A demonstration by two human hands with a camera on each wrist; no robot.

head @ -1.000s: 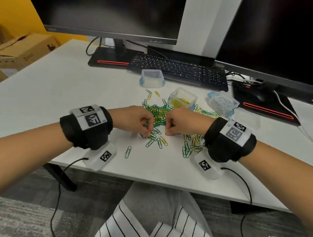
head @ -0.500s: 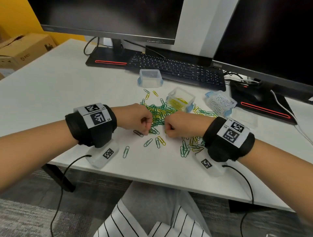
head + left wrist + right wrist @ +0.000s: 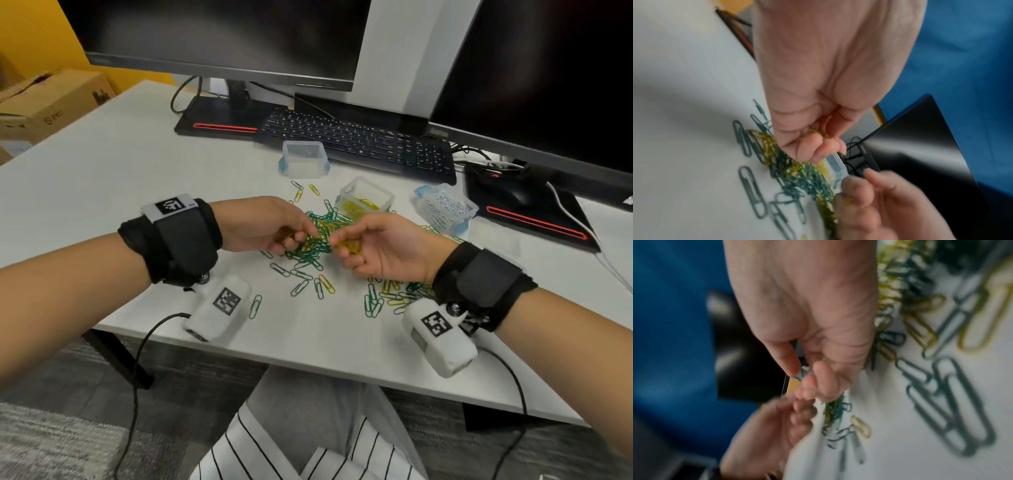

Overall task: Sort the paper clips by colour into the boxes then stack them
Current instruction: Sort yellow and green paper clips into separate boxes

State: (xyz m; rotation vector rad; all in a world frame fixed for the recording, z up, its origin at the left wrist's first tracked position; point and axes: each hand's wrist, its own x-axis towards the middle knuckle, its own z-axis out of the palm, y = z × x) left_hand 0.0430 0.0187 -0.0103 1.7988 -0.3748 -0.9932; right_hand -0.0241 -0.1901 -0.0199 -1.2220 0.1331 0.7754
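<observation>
A heap of green and yellow paper clips [image 3: 320, 240] lies on the white desk [image 3: 102, 178]. Just above the heap, my left hand [image 3: 301, 236] curls its fingers round a few yellow clips [image 3: 815, 132]. My right hand [image 3: 342, 245] is turned palm up, fingers curled, cradling a bunch of yellow clips [image 3: 351, 245]. The two hands nearly touch fingertip to fingertip. Behind them stand three clear boxes: one empty [image 3: 303, 159], one with yellow clips [image 3: 364, 198], one full of white clips [image 3: 445, 209].
Loose green and yellow clips [image 3: 376, 301] are scattered toward the desk's front edge. A clear lid [image 3: 493, 236] lies right of the white-clip box. A keyboard [image 3: 359, 144], two monitors and a mouse [image 3: 513, 193] line the back. A cardboard box [image 3: 51, 99] sits at far left.
Both hands have risen off the desk from fist-down picking. The right hand has rolled palm up with yellow clips in it, and the left has come close to it.
</observation>
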